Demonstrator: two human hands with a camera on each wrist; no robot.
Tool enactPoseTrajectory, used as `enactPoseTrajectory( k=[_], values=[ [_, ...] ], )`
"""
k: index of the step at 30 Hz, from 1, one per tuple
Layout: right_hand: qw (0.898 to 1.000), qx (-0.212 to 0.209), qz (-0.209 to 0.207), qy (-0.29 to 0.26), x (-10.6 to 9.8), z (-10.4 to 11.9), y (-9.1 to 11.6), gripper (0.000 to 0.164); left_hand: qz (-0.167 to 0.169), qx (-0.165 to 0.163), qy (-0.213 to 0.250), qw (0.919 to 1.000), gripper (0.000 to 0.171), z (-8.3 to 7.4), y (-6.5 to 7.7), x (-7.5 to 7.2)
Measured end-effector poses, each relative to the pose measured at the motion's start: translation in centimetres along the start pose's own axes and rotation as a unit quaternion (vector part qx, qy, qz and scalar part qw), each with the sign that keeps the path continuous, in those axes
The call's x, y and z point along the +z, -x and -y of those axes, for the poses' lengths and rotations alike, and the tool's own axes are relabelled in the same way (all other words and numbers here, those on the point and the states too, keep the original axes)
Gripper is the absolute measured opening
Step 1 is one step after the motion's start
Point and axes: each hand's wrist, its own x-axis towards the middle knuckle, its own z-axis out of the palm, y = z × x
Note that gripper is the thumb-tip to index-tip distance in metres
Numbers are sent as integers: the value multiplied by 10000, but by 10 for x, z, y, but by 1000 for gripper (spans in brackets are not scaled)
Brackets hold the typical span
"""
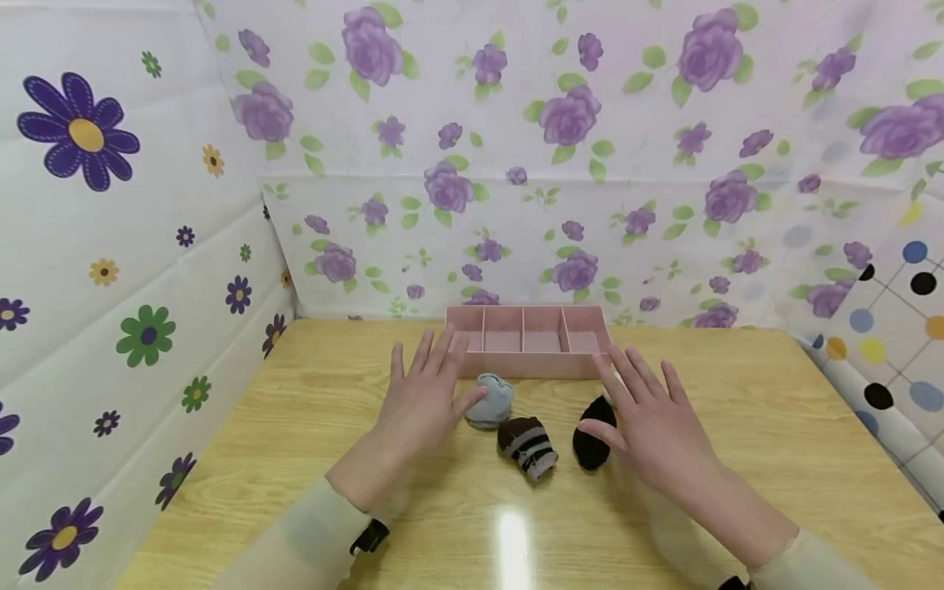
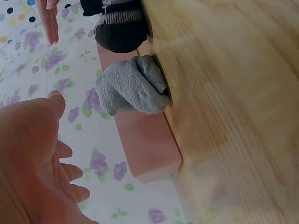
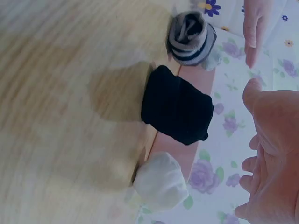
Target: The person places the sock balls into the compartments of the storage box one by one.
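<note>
My left hand point(image 1: 420, 401), fingers spread, hovers over the table beside a rolled light grey-blue sock point(image 1: 492, 401); its thumb overlaps the sock in the head view. My right hand point(image 1: 656, 418) is spread likewise, its thumb over a rolled black sock point(image 1: 592, 438). Between the hands lies a rolled sock with dark and grey stripes point(image 1: 528, 447). A rolled white sock point(image 3: 161, 182) shows in the right wrist view, mostly hidden by the right hand from the head. Both hands hold nothing.
Behind the socks stands a pink box point(image 1: 531, 365) split into several compartments, near the back edge of the wooden table point(image 1: 295, 459). Flower-printed cloth point(image 1: 509, 98) hangs behind it and along the left, with a dotted cloth point(image 1: 878, 352) at the right.
</note>
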Motion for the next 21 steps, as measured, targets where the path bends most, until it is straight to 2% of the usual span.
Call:
enactPoseTrajectory(
  k=[6,12,21],
  values=[
    [10000,8,-43,-37,-5,-9,-7,97,-14,-75,125,9999,88,3,-6,-2],
    [9997,64,-79,-211,-7,-12,-10,99,-52,-75,102,9999,86,4,-7,-2],
    [9994,137,101,-286,-3,-17,-17,97,92,-320,475,9983,89,9,-15,-2]
  ],
)
